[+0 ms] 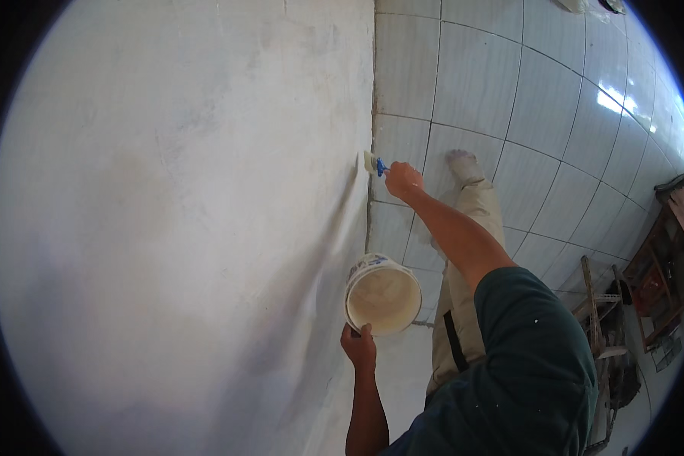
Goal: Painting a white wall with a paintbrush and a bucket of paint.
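Observation:
My right hand [404,181] is closed round a paintbrush [371,163] with a blue part near its pale bristles. The bristle tips meet the white wall [205,190] low down, close to where it joins the floor. Nearer to me, my left hand [359,347] grips the rim of a white plastic bucket [368,263], thumb over the edge. Its mouth is tilted toward me, and the inside is coated cream-white; how much it holds I cannot tell.
Pale grey tiles [475,80] cover the floor beside the wall. My bare foot [463,163] stands on them beyond my right hand. At the right are a paint-spattered ladder [606,311] and a brown wooden frame [661,258]. Grey smudges mark the wall.

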